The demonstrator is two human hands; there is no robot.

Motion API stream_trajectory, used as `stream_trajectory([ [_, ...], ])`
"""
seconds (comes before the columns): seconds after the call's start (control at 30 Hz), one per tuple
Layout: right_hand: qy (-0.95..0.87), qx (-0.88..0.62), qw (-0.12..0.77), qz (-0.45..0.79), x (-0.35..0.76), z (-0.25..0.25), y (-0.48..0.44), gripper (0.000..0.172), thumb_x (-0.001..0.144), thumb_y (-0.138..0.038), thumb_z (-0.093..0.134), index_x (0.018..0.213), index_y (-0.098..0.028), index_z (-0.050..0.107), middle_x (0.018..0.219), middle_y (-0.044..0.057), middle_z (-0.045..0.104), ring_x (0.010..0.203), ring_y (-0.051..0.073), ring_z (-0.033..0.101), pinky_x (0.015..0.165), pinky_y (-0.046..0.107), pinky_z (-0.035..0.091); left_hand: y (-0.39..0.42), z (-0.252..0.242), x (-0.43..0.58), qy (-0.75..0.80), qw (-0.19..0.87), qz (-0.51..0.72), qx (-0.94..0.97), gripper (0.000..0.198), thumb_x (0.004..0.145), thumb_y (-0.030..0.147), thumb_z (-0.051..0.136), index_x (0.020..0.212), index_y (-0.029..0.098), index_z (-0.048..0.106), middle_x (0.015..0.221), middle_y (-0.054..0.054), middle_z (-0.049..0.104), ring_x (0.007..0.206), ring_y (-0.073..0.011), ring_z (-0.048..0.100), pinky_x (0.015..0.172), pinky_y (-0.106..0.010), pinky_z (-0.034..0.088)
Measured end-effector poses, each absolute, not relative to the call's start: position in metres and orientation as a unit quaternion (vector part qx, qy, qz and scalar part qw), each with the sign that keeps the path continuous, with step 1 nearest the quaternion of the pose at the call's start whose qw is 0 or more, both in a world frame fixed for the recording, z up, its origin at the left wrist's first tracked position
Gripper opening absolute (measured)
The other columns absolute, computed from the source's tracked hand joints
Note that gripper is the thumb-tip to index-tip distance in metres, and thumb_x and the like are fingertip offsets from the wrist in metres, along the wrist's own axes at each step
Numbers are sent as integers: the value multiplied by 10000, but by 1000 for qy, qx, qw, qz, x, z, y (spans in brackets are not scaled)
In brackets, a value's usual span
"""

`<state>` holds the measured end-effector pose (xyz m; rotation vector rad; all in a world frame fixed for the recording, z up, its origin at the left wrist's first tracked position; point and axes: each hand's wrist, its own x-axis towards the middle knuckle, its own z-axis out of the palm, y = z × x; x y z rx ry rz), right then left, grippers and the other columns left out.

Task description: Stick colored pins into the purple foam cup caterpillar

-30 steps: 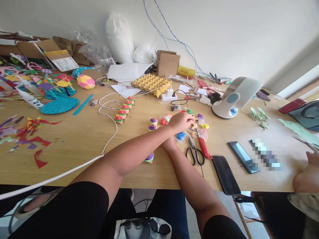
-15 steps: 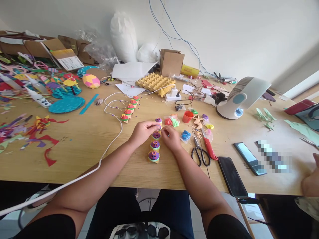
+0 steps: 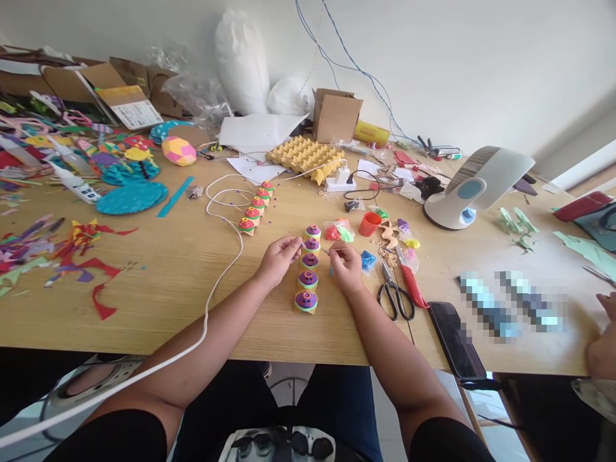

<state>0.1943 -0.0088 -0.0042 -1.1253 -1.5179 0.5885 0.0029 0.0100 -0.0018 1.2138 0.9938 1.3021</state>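
Observation:
A row of egg-carton cups with purple clay caps and green rims [image 3: 308, 279] stands on the table between my hands. My left hand [image 3: 279, 262] is just left of the row, thumb and forefinger pinched together. A tiny dark bit shows at its fingertips, too small to name. My right hand [image 3: 347, 266] is on the right side of the row, fingers curled and pinched on a thin stick [image 3: 339, 249]. Farther back on the left lies a second row of cups with red caps and green rims [image 3: 253, 214].
Right of my hands lie bagged clay [image 3: 339, 232], a red cup [image 3: 369, 223], black-handled scissors [image 3: 395, 296], a red-handled tool [image 3: 414, 289] and a phone [image 3: 456, 340]. A white fan [image 3: 474, 189] stands behind. A white cable [image 3: 206, 314] crosses my left forearm. Another person's hand [image 3: 601, 340] rests far right.
My hands have drawn apart, from meeting over the purple-capped row to one on each side of it. The cup they partly covered now shows. The view has shifted slightly.

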Motion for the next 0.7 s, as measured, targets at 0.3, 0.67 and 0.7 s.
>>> stream_trajectory([
  [0.3,-581,-465,572,346,196,2,-12,331,906,-466,507,724,-216,625,749,25,619,689,164,548,663,305,462,13,-2,3,418,565,532,473,470,703,603,775,806,150,704,667,0,611,594,-90,503,553,-227,393],
  [0.67,-529,-437,589,427,187,4,-11,315,877,-519,645,974,-220,659,838,35,722,739,152,654,643,267,489,15,0,2,374,628,541,416,417,597,366,909,927,162,757,890,-36,751,732,-100,611,703,-231,473],
  [0.7,-529,-440,587,426,187,4,-11,303,869,-509,665,959,-220,658,865,41,732,777,159,672,664,271,501,14,1,3,372,632,539,415,414,599,368,909,927,162,761,887,-37,754,723,-100,609,701,-233,472],
])
